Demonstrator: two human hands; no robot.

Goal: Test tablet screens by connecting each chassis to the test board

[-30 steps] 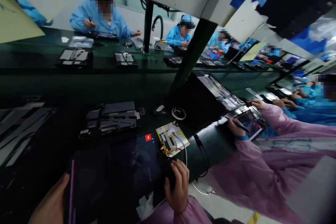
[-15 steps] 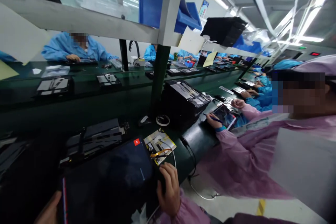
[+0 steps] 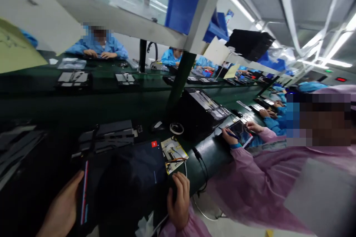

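A tablet (image 3: 125,185) with a mostly dark screen lies tilted before me, a small red icon near its far right corner. My left hand (image 3: 62,207) grips its left edge, the thumb along the side and the other fingers hidden underneath. At the right edge, my right hand (image 3: 179,200) is closed around the border with bent fingers. Just beyond the tablet is an opened device (image 3: 108,137) with grey inner parts showing. A yellow-edged sheet with small parts (image 3: 174,152) and an orange flat cable lies past my right hand, a white cable running beside it.
A stack of opened devices (image 3: 205,107) stands beside a dark post, near a roll of tape (image 3: 176,128) and a computer mouse (image 3: 157,126). To the right, a co-worker in a pink smock (image 3: 258,177) handles another tablet. Blue bins (image 3: 183,11) sit on the overhead shelf.
The view has shifted, so the bench and shelf appear further right. More of my left hand shows at the tablet's left edge. Both hands stay on the tablet.
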